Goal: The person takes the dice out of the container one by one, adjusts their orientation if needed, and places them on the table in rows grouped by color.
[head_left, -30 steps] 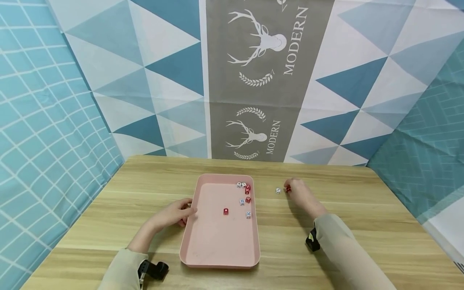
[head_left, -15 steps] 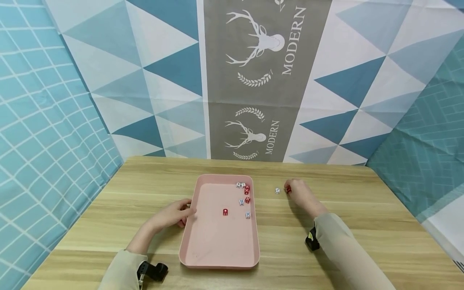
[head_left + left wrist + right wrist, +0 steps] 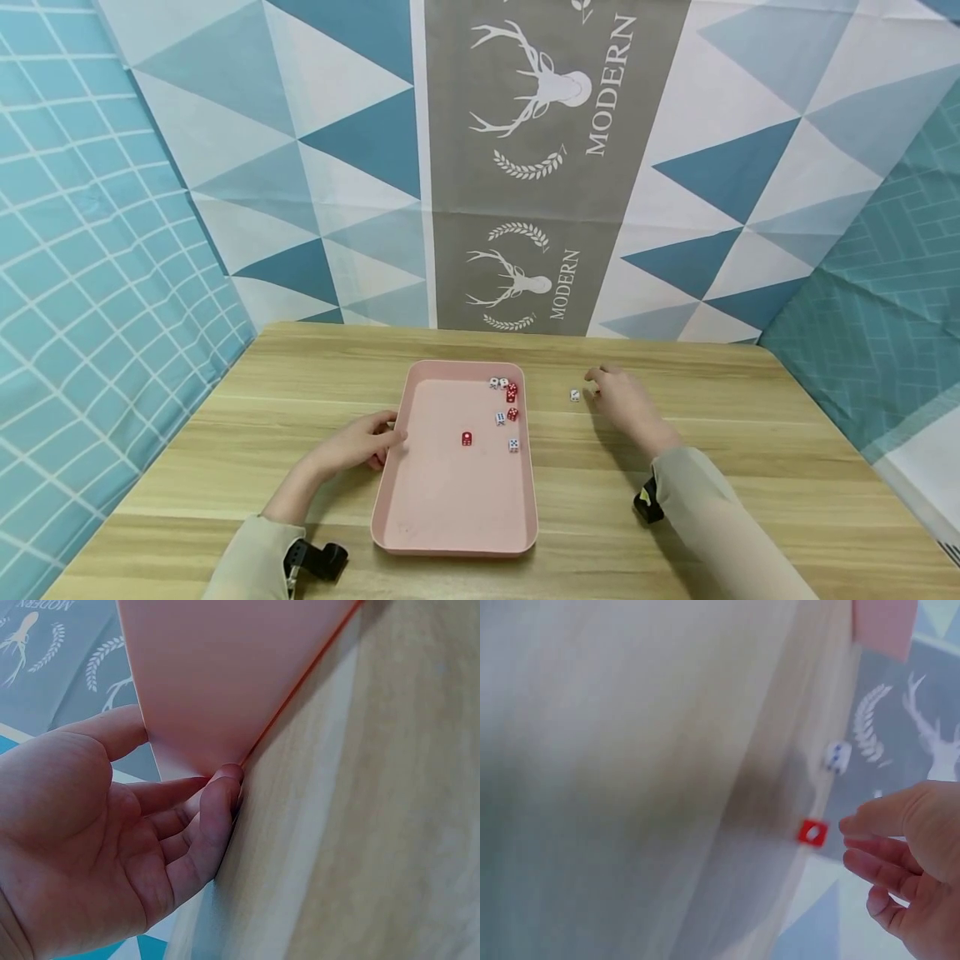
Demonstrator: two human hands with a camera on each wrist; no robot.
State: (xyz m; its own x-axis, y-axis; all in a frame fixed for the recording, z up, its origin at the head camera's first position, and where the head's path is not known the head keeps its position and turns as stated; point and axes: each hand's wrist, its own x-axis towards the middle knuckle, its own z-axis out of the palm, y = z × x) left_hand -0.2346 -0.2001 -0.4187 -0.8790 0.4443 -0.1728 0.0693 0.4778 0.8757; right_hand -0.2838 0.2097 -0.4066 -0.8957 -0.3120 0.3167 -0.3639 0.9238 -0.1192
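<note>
Thumb and fingers of your left hand (image 3: 356, 443) pinched the left wall of a rectangular pink plastic tray (image 3: 453, 504), which sat on the wood-grained surface (image 3: 588, 517) with small white cubic dice (image 3: 500, 419) and small red cubic dice (image 3: 513, 413) along its right side and one red die (image 3: 467, 439) nearer its middle. Right of the tray, your right hand (image 3: 626, 407) held nothing, its fingertips slightly parted just beside a loose red cubic die (image 3: 811, 832) with a white pip, while a loose white cubic die (image 3: 574, 396) with blue pips lay between that hand and the tray.
</note>
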